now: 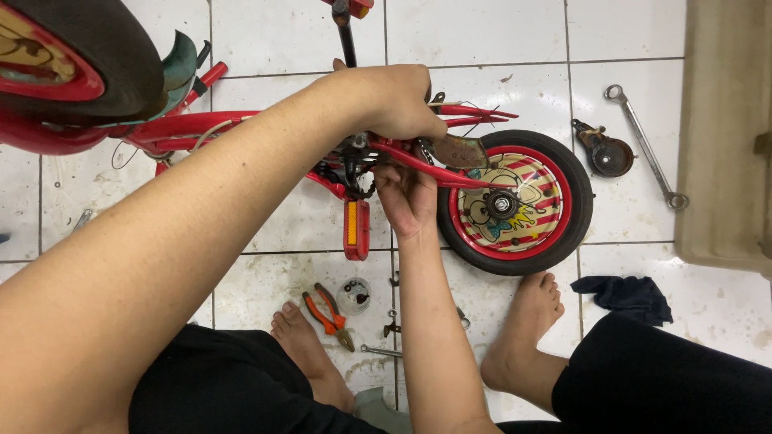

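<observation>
Both hands work at the rear of a small red bicycle lying on a tiled floor.

The left hand (398, 100) has its grip closed over the red bicycle frame (241, 124) near the crank, fingers wrapped down around the tube. Directly below that grip, the right hand (408, 197) reaches up under the frame, its fingers pinched at the chain area; what they hold is hidden. Just right of both grips sits the rear wheel (515, 205) with its striped disc. Below the right grip's wrist lie orange-handled pliers (326, 313) and a small clear cup (355, 294). Well right of the grips lie a wrench (646, 145) and a dark cloth (627, 296).
</observation>
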